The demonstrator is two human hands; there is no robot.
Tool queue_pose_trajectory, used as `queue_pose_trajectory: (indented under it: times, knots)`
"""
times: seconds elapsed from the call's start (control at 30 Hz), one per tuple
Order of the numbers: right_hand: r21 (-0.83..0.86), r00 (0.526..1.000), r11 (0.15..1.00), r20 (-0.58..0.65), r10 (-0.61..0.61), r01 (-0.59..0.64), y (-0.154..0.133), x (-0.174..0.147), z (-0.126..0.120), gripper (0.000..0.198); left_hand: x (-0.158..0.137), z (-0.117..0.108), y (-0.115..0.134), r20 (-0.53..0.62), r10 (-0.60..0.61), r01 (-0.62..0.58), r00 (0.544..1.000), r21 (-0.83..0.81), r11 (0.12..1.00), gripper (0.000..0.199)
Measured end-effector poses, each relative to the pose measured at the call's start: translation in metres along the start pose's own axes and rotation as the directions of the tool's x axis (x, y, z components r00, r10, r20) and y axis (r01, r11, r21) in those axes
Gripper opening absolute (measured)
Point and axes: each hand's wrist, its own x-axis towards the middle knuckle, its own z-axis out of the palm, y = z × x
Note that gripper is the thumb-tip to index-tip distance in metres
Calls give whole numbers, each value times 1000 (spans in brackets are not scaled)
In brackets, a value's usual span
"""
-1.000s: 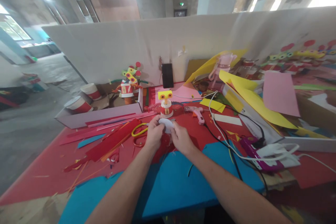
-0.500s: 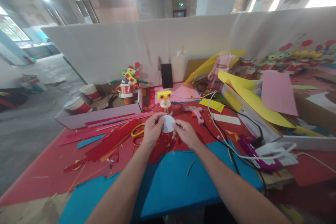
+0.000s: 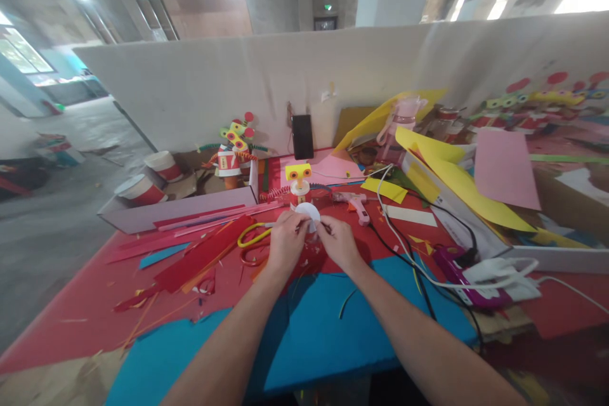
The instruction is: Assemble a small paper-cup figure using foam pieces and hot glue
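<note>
A white paper disc (image 3: 308, 210) is held between my two hands above the red table covering. My left hand (image 3: 288, 236) pinches its lower left edge, fingers closed. With thumb and fingertips together, my right hand (image 3: 339, 241) grips the lower right edge. Right behind the disc stands a paper-cup robot figure (image 3: 299, 187) with a yellow tube head and coiled arms. Scissors with yellow handles (image 3: 247, 238) lie just left of my left hand. A pink glue gun (image 3: 356, 204) rests beyond my right hand.
Red paper strips (image 3: 200, 258) and scraps lie to the left. A white box (image 3: 190, 209) holds paper cups. At right are cables, a purple power strip (image 3: 459, 279) and a box with yellow sheets (image 3: 457, 187). Blue sheet (image 3: 323, 330) covers the front edge.
My left hand has moved right and down along the disc, now gripping its lower edge close to my right hand. The disc has shifted slightly right and up, with less of it showing.
</note>
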Motion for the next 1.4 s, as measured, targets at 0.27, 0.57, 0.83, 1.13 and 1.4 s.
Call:
queue_pose_trajectory:
  times: [0.27,0.57,0.83,1.13,1.4]
  knots:
    - [-145,992,983,-20,-121,117,-4,-2,0,28,-3,2,-1,27,62,-66,998,169,983,13]
    - [-91,998,994,-15,-58,56,0,-1,4,27,-1,6,-1,-36,88,-78,995,227,971,15]
    - [-21,999,1000,-47,-10,9,1,-2,9,33,-1,10,-5,-20,149,-126,989,434,892,12]
    - [165,990,978,-51,134,-124,3,-2,5,29,7,-11,-7,-146,10,42,989,345,938,6]
    - [188,990,975,-52,129,-117,2,0,3,31,7,-12,-4,-11,184,-171,983,326,930,20]
